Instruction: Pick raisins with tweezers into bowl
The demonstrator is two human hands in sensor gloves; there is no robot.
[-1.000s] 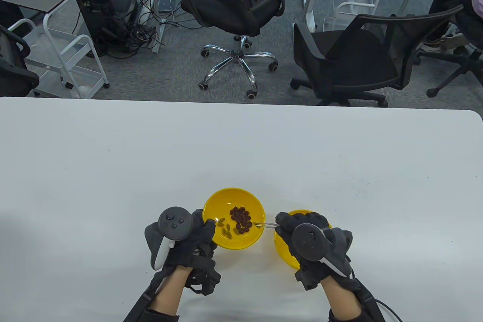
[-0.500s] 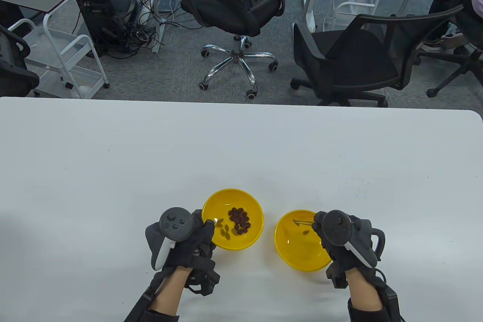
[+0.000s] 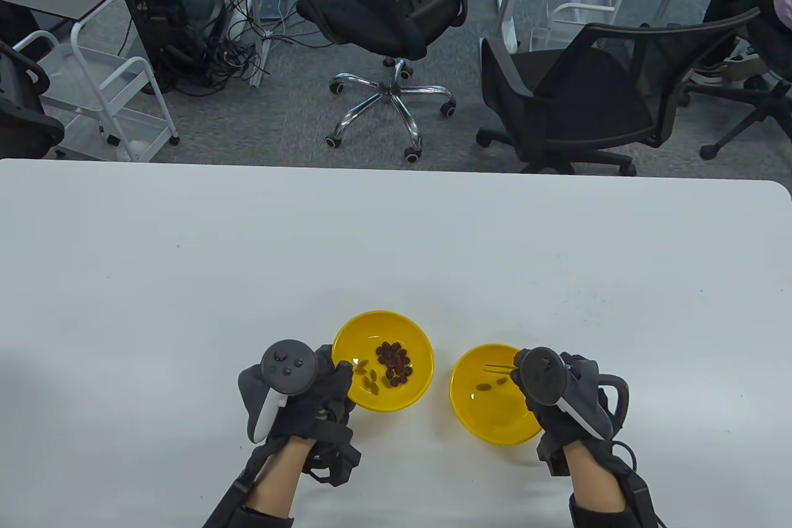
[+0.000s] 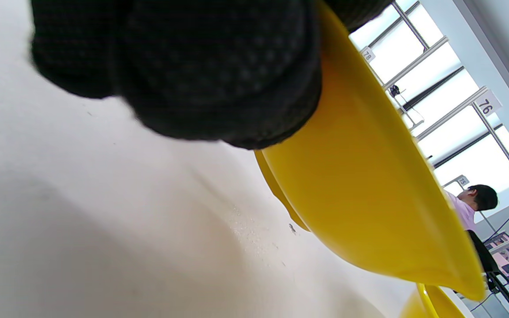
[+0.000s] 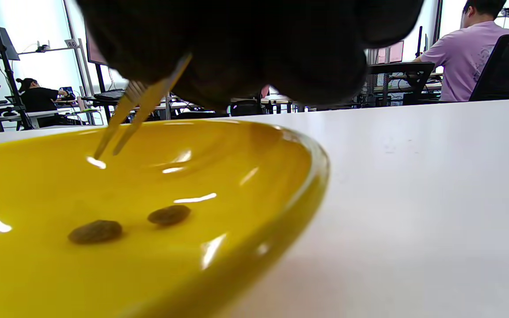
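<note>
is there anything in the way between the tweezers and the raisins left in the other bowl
Nothing visible. The tweezers, held by the right hand, hang over the right bowl; only bare table separates it from the left bowl and its raisins.

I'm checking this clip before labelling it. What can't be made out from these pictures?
- Right hand grip on the tweezers: table view, the tracker covers it; right wrist view, the glove is a dark blur.
- Left bowl contents: left wrist view shows only its outside.
- Left hand fingertips: table view, hidden behind the bowl rim.

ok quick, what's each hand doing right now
Left hand: holds the rim of the raisin bowl.
Right hand: holds tweezers, tips apart, empty.
</note>
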